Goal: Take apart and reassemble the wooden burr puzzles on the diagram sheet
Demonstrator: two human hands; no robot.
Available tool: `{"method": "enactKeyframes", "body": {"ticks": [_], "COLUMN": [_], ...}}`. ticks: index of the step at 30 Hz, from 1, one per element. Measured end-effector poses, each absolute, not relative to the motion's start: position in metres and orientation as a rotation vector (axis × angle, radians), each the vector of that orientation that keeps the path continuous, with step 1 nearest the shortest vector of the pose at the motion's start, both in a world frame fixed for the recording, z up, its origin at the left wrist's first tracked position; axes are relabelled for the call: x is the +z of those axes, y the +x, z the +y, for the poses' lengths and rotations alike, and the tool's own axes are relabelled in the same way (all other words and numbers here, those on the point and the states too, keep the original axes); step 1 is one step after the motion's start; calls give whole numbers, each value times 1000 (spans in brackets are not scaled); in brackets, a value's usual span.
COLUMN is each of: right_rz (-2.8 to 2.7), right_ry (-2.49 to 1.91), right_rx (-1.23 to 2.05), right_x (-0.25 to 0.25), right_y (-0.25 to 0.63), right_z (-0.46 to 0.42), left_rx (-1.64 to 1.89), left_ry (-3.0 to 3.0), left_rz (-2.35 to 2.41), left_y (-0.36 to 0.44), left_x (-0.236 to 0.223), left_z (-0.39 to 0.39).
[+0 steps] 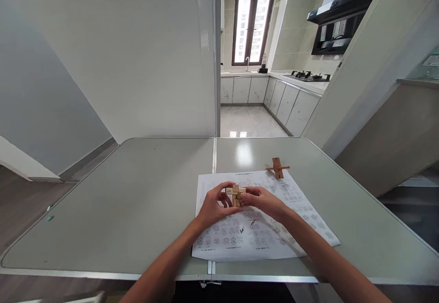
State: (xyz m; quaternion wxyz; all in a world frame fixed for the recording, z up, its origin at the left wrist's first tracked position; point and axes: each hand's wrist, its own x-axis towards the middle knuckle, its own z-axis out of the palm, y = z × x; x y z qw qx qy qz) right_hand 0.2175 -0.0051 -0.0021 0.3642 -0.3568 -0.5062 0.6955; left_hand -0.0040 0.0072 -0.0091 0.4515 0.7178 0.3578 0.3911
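Note:
A pale wooden interlocking puzzle (236, 191) made of small blocks is held between both hands, just above a printed sheet (224, 250). My left hand (216, 202) grips it from the left, with the index finger at the top and the thumb under its lower end. My right hand (263, 199) pinches its right side between thumb and fingers. Parts of the puzzle are hidden by the fingers. The sheet carries rows of small diagrams and a few dark handwritten tick marks. A darker brown wooden cross-shaped puzzle (277, 168) rests at the sheet's far right edge.
The grey folding table (137, 202) has a metal seam down its middle and a metal rim. Two small greenish bits (50, 218) lie near its left edge. Beyond the table, a doorway opens on a kitchen with a gas stove (307, 76) and a window.

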Motion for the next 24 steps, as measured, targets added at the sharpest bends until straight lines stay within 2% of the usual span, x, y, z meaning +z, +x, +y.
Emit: {"method": "enactKeyframes", "body": {"ticks": [24], "right_rz": [-1397], "right_ry": [-945], "right_rx": [1842], "right_x": [0], "right_y": [222], "right_z": [7], "left_rx": [900], "left_ry": [1811], "left_rz": [877], "left_y": [-5], "left_x": [-8], "left_z": [5]}}
